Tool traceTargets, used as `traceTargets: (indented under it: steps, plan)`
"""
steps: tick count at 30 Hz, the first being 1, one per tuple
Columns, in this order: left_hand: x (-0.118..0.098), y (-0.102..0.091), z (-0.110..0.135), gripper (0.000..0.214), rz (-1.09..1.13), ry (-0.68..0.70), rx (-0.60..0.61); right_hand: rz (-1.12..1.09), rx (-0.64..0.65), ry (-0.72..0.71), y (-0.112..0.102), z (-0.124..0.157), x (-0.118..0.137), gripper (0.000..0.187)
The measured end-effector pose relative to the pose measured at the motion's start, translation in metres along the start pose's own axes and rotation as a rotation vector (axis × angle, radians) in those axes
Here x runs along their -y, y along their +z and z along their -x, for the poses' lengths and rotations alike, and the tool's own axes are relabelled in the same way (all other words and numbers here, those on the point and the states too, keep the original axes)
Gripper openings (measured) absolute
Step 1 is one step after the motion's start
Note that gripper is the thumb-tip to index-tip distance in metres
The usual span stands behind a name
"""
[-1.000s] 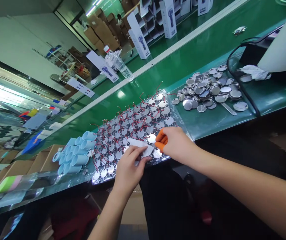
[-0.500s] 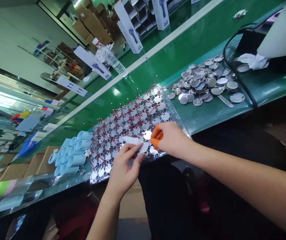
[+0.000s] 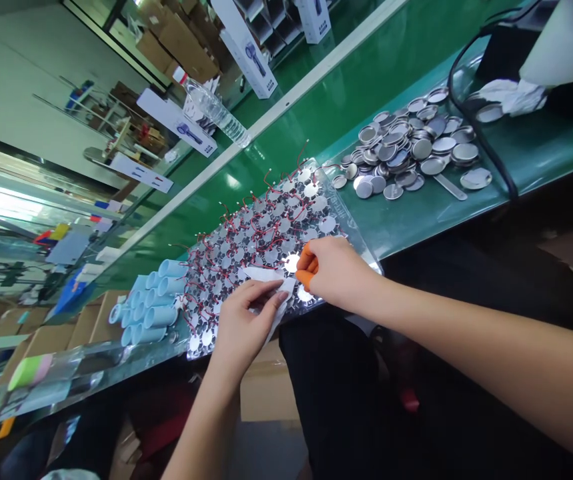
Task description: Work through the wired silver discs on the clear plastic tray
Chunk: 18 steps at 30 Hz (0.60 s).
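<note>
In the head view, my left hand (image 3: 249,317) pinches a white paper strip (image 3: 265,273) between thumb and fingers. My right hand (image 3: 339,270) wears orange finger cots (image 3: 306,265), and its fingers are curled together close to the strip's right end. Anything between those fingertips is too small or hidden to make out. Under both hands lies a clear tray (image 3: 353,230), covered with many round silver metal pieces (image 3: 271,255) that have toothed edges. Thin red wires (image 3: 269,180) run among these pieces and stick out along the far edge.
Loose silver discs (image 3: 393,153) are piled right of the tray, beside a black cable (image 3: 481,140). Light blue cups (image 3: 161,317) stand to its left. A water bottle (image 3: 213,107) and white printed boxes (image 3: 179,123) stand beyond the bench's pale rail (image 3: 311,87).
The view has shifted slightly. The white strip now hangs lower below my left thumb, and my right hand has stayed close beside it with fingers curled.
</note>
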<state>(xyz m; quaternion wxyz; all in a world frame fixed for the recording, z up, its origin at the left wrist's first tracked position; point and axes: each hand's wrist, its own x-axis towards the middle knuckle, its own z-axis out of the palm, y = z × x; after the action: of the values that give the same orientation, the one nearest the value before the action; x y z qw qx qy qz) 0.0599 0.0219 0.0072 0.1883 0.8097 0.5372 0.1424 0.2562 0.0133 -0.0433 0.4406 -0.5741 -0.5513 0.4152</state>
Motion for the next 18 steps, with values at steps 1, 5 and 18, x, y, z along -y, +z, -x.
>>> traceTargets:
  steps: [1, 5, 18]
  plan:
    - [-0.001, 0.000, 0.000, 0.025, -0.008, 0.001, 0.002, 0.002, -0.002, 0.000, 0.000, 0.000, 0.000, 0.005]
    - [-0.003, -0.002, 0.000, 0.024, -0.053, 0.023, 0.003, -0.010, 0.006, -0.004, 0.001, 0.001, -0.001, 0.005]
    - [-0.005, 0.011, -0.002, 0.007, -0.210, 0.009, -0.063, -0.008, 0.001, 0.000, 0.004, 0.001, -0.002, 0.006]
